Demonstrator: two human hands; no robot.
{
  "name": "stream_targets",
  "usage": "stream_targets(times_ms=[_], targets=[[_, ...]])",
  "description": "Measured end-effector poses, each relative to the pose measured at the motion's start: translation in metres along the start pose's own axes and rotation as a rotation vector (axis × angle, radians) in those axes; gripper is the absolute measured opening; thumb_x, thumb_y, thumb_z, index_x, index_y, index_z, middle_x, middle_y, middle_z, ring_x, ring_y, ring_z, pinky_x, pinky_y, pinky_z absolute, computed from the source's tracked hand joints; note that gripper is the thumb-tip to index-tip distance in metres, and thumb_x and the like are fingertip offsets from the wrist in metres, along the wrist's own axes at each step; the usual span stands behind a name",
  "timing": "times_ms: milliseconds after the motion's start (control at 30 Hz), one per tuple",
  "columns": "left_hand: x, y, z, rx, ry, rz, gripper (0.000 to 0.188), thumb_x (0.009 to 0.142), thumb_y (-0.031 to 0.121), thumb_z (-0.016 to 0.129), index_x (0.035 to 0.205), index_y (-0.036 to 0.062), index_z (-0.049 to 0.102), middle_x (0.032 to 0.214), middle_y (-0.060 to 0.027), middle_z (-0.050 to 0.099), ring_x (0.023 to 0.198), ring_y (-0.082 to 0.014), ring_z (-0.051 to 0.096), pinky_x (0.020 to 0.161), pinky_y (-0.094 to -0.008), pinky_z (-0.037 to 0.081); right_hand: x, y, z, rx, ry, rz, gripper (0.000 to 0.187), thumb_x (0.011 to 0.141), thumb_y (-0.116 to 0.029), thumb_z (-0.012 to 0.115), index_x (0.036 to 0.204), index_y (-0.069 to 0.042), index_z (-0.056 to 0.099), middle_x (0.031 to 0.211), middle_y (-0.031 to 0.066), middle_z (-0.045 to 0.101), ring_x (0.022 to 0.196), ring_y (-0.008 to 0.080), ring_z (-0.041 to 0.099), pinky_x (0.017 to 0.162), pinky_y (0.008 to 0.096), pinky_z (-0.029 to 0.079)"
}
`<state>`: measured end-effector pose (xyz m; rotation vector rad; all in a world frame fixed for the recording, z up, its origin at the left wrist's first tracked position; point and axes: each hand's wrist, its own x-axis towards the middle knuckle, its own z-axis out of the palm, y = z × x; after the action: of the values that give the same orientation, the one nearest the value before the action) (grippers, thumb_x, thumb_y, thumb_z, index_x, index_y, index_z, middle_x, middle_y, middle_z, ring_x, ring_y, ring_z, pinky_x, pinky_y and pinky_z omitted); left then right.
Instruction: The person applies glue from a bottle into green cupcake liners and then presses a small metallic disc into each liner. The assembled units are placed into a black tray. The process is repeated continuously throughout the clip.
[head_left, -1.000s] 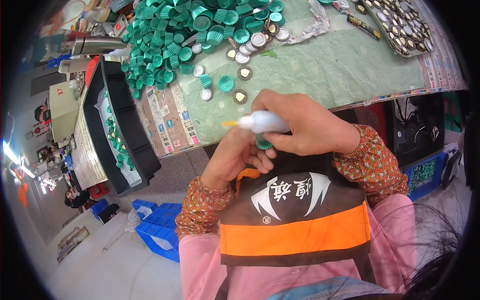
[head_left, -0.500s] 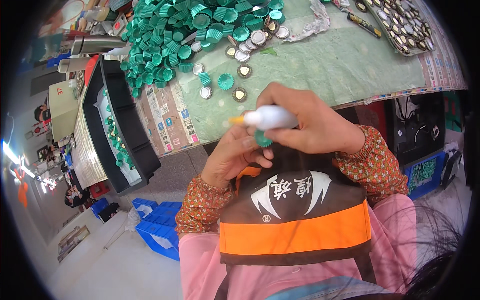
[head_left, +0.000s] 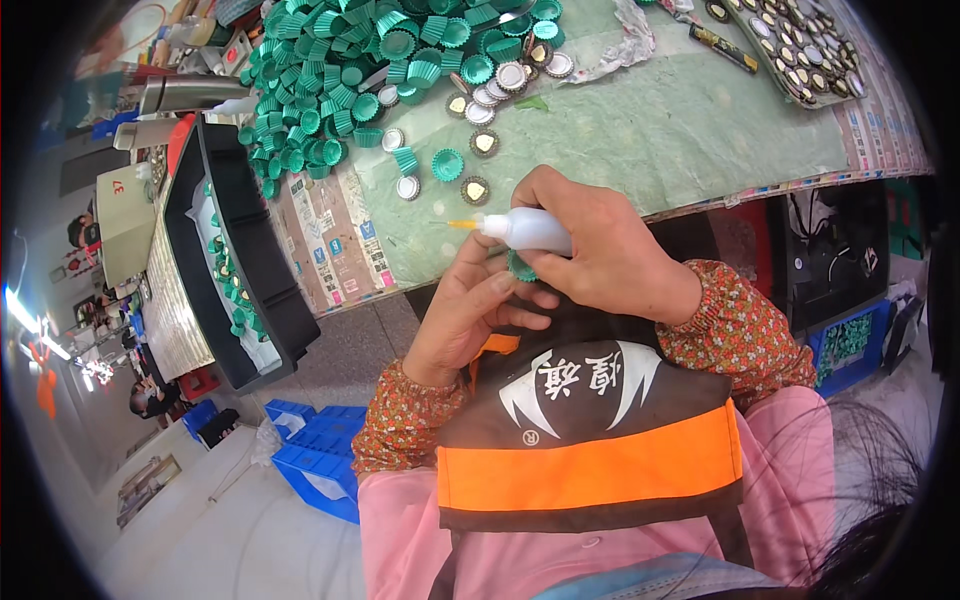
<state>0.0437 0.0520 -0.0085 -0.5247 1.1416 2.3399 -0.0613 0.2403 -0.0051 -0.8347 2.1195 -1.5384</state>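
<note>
My right hand (head_left: pixel 610 245) is wrapped round a white squeeze bottle (head_left: pixel 540 231) with a yellow-hubbed needle tip, which lies nearly level and points left. Below the bottle, a small green fluted cup (head_left: pixel 521 266) is pinched in the fingers of my left hand (head_left: pixel 470 305), and my right thumb is close against it. Part of the cup is hidden by the fingers. Just beyond my hands on the table lie a loose green fluted cup (head_left: pixel 447 164), a dark-rimmed cap with a gold centre (head_left: pixel 475 190) and a white-faced cap (head_left: pixel 408 187).
A big heap of green fluted cups (head_left: pixel 330 75) covers the table's far left. A black bin (head_left: pixel 250 270) with cups on white lining stands at the left. A tray of caps (head_left: pixel 800 50) and a dark tube (head_left: pixel 722 47) lie far right. Blue crates (head_left: pixel 318 455) sit on the floor.
The squeeze bottle in my right hand has drawn slightly left and the needle now shows clearly. Both hands stay close together at the table's front edge.
</note>
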Motion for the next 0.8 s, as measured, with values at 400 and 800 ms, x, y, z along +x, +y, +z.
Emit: stream_targets(times_ms=[400, 800], targets=[[0.001, -0.001, -0.012, -0.199, -0.024, 0.074, 0.060, 0.100, 0.015, 0.060, 0.153, 0.0024, 0.034, 0.138, -0.0211, 0.055, 0.110, -0.0280, 0.068, 0.085, -0.0380, 0.064, -0.007, 0.000, -0.028, 0.058, 0.055, -0.163, 0.034, 0.090, -0.015, 0.070, 0.119, -0.004, 0.054, 0.099, 0.0194, 0.066, 0.090, 0.0394, 0.068, 0.073, 0.0434, 0.053], [0.002, -0.004, -0.016, -0.238, -0.011, 0.128, 0.058, 0.100, 0.008, 0.059, 0.152, 0.0042, 0.035, 0.141, -0.0234, 0.053, 0.111, -0.0274, 0.067, 0.085, -0.0368, 0.065, -0.030, -0.006, -0.026, -0.011, 0.063, -0.316, 0.032, 0.079, -0.009, 0.080, 0.104, -0.001, 0.062, 0.086, 0.0131, 0.066, 0.066, 0.0299, 0.065, 0.058, 0.0351, 0.049]])
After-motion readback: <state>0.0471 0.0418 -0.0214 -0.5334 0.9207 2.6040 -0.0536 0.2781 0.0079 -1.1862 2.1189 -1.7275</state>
